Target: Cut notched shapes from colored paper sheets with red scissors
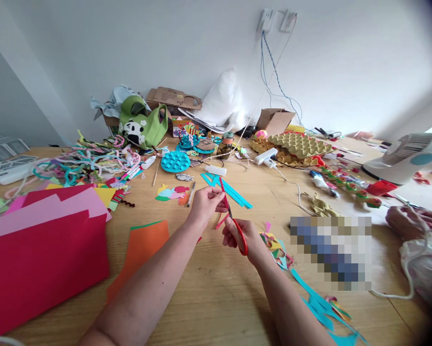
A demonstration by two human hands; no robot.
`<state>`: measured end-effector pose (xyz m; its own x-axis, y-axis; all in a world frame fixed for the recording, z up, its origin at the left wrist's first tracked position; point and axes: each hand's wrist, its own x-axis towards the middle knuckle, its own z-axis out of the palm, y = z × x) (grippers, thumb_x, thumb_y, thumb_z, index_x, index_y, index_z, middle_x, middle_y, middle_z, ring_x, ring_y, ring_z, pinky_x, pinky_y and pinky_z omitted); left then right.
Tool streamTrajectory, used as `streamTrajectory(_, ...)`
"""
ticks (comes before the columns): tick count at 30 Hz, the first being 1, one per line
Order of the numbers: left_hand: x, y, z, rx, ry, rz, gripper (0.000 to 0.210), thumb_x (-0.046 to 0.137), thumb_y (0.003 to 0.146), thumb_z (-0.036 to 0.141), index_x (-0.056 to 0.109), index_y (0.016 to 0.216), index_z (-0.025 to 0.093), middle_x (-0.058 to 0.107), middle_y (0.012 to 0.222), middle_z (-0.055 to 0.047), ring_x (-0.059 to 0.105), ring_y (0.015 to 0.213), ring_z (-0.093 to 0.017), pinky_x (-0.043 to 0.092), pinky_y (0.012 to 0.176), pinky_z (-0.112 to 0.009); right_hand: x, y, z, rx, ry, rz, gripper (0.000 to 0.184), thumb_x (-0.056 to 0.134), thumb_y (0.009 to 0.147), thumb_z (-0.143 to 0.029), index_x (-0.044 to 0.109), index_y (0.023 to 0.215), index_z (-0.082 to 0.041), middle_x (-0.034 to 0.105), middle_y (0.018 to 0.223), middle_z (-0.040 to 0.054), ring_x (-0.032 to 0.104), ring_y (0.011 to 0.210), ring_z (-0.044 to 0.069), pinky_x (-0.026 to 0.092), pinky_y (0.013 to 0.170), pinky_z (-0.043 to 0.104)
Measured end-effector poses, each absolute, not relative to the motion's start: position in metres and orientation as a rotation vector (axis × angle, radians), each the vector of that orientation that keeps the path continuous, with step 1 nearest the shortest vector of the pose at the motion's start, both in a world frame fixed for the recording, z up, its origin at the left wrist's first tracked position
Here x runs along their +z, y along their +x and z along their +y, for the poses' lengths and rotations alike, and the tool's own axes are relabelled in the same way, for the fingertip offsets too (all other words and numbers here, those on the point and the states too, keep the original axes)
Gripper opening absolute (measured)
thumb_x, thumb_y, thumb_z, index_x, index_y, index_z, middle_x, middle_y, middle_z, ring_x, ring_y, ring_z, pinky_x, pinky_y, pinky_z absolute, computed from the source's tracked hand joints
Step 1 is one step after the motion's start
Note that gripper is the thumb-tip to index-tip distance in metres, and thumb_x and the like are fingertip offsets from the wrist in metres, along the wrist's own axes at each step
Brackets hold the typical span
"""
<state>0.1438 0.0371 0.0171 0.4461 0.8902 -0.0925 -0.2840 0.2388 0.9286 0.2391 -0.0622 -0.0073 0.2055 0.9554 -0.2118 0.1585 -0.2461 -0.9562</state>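
Left hand (206, 203): pinching red strip (225, 197) | right hand (251, 236): curled around scissors (242, 236)

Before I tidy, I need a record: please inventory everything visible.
scissors: one, red-handled, right hand
strip: one, red, left hand
paper strips: several, blue, beyond hands
pen: one, greyish, centre
cutouts: several, multicoloured, left of pen
card: one, orange, left of centre
sheets: several, red and pink, left
pipe cleaners: many, mixed, back left
bag: one, green, back left
egg trays: several, brownish, back right
fan: one, white, right
scraps: many, mixed, lower right
co-worker's hands: count unclear, right edge
other clutter: uncounted, mixed, back
left hand, right hand: two, bare, centre
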Motion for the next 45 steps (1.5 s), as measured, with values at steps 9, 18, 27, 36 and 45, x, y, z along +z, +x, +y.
streamTrajectory(9,0.0155,0.1422,0.0373,0.896,0.995,0.694,0.008,0.063,0.074,0.016,0.058,0.075,0.011,0.063,0.058,-0.002,0.062,0.051,-0.013,0.053,0.052,-0.027,-0.008,0.2407,-0.0621,1.126,-1.617,-1.069,0.053,0.054,0.071,-0.066,0.057,0.062,-0.014,0.06,0.046,0.0029,0.049,0.039,0.008,0.037,0.04,0.018)
streamTrajectory(18,0.0172,0.1407,0.0377,0.892,0.985,0.687,0.012,0.066,0.072,0.019,0.058,0.074,0.011,0.063,0.06,-0.003,0.06,0.051,-0.012,0.053,0.05,-0.026,-0.0083,0.2426,-0.0626,1.129,-1.608,-1.072,0.054,0.052,0.072,-0.067,0.058,0.063,-0.014,0.061,0.048,0.0038,0.05,0.039,0.009,0.037,0.04,0.02)
streamTrajectory(27,0.0163,0.141,0.0375,0.885,0.981,0.666,0.01,0.066,0.073,0.018,0.058,0.074,0.011,0.063,0.059,-0.002,0.061,0.051,-0.012,0.053,0.053,-0.026,-0.0037,0.2395,-0.0653,1.138,-1.543,-1.062,0.051,0.051,0.075,-0.063,0.058,0.065,-0.013,0.06,0.049,0.0039,0.051,0.044,0.01,0.038,0.044,0.02)
streamTrajectory(36,0.0147,0.1416,0.0379,0.894,1.006,0.662,0.009,0.064,0.074,0.016,0.057,0.075,0.011,0.063,0.059,-0.003,0.061,0.051,-0.012,0.054,0.052,-0.026,-0.0035,0.2398,-0.0646,1.156,-1.568,-1.058,0.052,0.051,0.074,-0.064,0.058,0.064,-0.014,0.059,0.047,0.0035,0.05,0.042,0.01,0.037,0.043,0.021)
streamTrajectory(45,0.0154,0.1411,0.038,0.896,1.014,0.657,0.011,0.066,0.072,0.019,0.057,0.074,0.011,0.063,0.058,-0.003,0.062,0.052,-0.012,0.054,0.054,-0.028,-0.004,0.2398,-0.0644,1.147,-1.579,-1.062,0.053,0.052,0.073,-0.065,0.059,0.063,-0.014,0.059,0.047,0.0029,0.049,0.041,0.01,0.037,0.042,0.02)
